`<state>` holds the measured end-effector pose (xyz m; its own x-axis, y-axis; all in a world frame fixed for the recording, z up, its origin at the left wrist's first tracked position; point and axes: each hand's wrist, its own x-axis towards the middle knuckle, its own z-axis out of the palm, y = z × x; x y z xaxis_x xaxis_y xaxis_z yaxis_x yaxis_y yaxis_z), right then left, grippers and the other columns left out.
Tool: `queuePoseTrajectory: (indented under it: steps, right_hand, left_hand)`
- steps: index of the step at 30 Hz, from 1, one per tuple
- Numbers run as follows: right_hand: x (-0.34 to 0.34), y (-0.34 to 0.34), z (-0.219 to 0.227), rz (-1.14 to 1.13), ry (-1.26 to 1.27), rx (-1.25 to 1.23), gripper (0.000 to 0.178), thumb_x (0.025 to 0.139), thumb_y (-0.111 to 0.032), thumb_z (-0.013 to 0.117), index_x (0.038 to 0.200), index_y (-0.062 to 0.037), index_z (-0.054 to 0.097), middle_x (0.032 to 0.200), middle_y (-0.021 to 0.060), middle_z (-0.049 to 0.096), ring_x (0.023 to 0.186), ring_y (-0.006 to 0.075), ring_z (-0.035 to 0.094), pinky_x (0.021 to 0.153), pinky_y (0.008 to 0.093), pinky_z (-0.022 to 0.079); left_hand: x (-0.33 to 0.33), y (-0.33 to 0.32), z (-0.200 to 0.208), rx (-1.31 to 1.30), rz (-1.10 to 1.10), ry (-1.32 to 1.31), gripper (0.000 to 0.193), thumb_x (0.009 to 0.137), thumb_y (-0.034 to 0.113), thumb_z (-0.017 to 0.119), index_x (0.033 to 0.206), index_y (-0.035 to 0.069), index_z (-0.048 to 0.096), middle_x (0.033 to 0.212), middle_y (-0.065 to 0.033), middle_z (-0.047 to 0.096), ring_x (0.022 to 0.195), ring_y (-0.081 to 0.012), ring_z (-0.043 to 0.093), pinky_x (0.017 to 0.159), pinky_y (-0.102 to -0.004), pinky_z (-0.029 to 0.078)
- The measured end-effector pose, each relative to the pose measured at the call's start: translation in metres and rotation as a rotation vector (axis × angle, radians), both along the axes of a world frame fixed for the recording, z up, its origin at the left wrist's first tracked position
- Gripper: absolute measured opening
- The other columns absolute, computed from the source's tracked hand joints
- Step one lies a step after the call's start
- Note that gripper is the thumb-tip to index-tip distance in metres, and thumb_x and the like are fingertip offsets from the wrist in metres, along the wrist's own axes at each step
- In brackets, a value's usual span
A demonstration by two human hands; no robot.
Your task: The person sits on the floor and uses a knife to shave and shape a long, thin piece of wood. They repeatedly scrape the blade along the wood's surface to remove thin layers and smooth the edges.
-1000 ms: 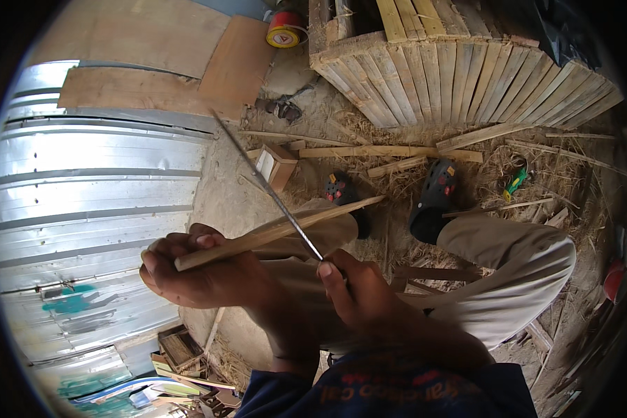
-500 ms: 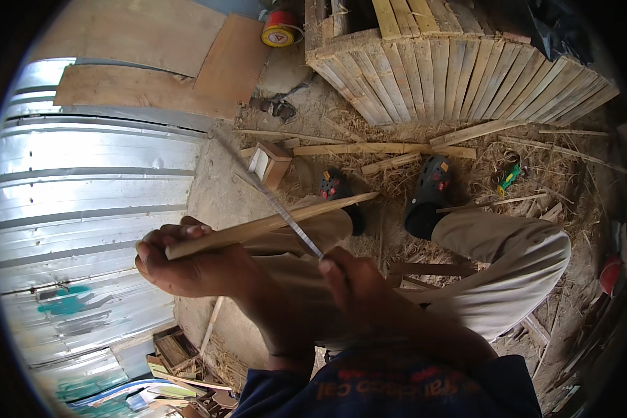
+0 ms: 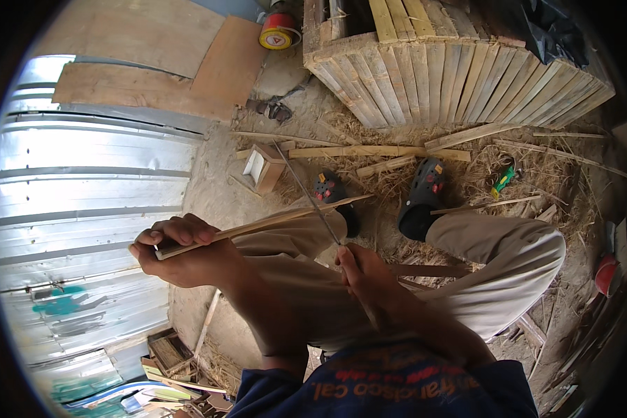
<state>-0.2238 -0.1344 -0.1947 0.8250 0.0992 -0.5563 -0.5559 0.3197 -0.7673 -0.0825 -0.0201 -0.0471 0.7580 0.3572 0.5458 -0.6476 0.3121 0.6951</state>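
Observation:
My left hand (image 3: 188, 258) is closed around the near end of a thin wooden slat (image 3: 275, 222), which slants up to the right over my lap and tapers toward its far end. In my right hand (image 3: 370, 277) is the handle of a machete. Its long, narrow blade (image 3: 298, 180) points up and to the left, seen nearly edge-on. The blade crosses the slat around its middle to far part; whether they touch I cannot tell. My fingers cover much of the machete's handle.
Wood strips (image 3: 380, 151) and shavings lie around my shoes (image 3: 419, 198). A small wooden box (image 3: 265, 168) stands ahead, before a slatted wooden crate (image 3: 425, 83). Corrugated metal sheeting (image 3: 97, 188) is at left, a red bucket (image 3: 277, 33) farther back, green-handled tool (image 3: 504, 180) at right.
The machete blade has swung from lying flatter and pointing farther left to a steeper, edge-on angle. The slat has rolled to show a narrower side, its held end shifting slightly left.

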Motion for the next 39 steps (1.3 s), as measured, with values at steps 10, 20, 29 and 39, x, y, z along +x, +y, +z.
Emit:
queuePoseTrajectory:
  steps: [10,20,29,39]
  right_hand:
    - [-0.003,0.003,-0.009,0.009,-0.277,-0.148,0.036,0.104,-0.034,0.043,0.102,-0.0002,0.056,0.064,0.0071,0.056,0.054,0.0151,0.057,0.055,0.0325,0.048]
    - [-0.022,0.017,-0.024,-0.05,-0.42,-0.227,0.043,0.103,-0.04,0.041,0.095,-0.001,0.059,0.064,0.0087,0.058,0.057,0.0206,0.06,0.061,0.0371,0.049]
    - [-0.014,0.008,-0.05,0.039,-0.226,-0.303,0.049,0.102,-0.044,0.043,0.094,0.0007,0.061,0.071,0.0128,0.063,0.065,0.023,0.063,0.065,0.0383,0.049]
    - [-0.013,-0.012,-0.077,0.123,-0.174,-0.358,0.057,0.101,-0.05,0.042,0.094,0.0037,0.06,0.072,0.0132,0.064,0.064,0.0236,0.065,0.062,0.0389,0.051]
  left_hand:
    - [0.006,-0.009,0.0,0.02,0.379,0.061,0.046,0.105,0.043,0.033,0.074,0.011,0.045,0.052,-0.0034,0.04,0.033,-0.0116,0.036,0.026,-0.0216,0.036]
    - [0.014,0.002,-0.005,0.121,0.449,0.093,0.05,0.106,0.046,0.029,0.075,0.009,0.042,0.057,-0.0046,0.041,0.036,-0.0126,0.037,0.03,-0.0206,0.035]
    - [0.021,-0.004,-0.001,0.135,0.569,0.168,0.043,0.103,0.035,0.032,0.075,0.003,0.043,0.064,-0.007,0.046,0.048,-0.015,0.04,0.04,-0.0237,0.035]
    - [0.029,0.001,-0.001,0.147,0.622,0.174,0.039,0.102,0.037,0.032,0.08,0.005,0.041,0.059,-0.0069,0.041,0.04,-0.0141,0.037,0.033,-0.0243,0.032]
